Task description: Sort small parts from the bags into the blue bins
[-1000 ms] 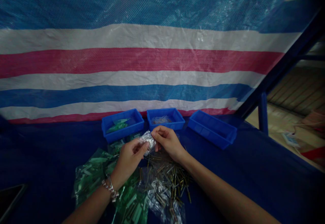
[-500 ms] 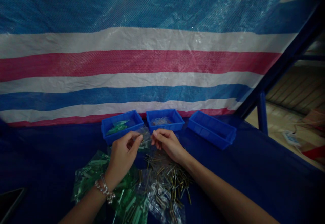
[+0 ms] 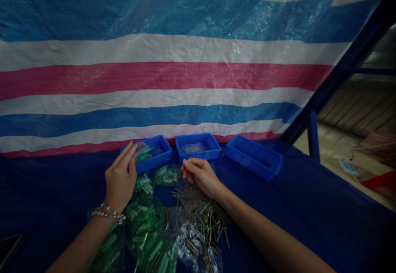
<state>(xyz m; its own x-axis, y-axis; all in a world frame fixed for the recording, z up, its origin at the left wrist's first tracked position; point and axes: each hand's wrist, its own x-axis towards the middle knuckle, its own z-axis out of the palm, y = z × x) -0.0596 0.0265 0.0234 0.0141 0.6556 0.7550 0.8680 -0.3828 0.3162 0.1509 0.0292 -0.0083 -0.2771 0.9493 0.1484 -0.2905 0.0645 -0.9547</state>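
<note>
Mostly unsorted: left hand point(image 3: 120, 178), fingers extended, held a small clear packet point(image 3: 140, 147) at the left bin point(image 3: 154, 154), which had few green packets; right hand point(image 3: 199, 174), fingers curled, touched the brass pins point(image 3: 201, 213). Middle bin point(image 3: 198, 147) barely filled, right bin point(image 3: 253, 160) looked empty, green packet pile point(image 3: 145, 223) big.

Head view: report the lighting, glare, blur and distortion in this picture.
Head view: dim overall, the blue table cover nearly black toward the lower corners; soft sheen on the striped tarp and on the clear packets; stripes bow from wide-angle distortion; left hand at the left bin and right hand over the brass pins slightly soft, fine detail lost.
</note>
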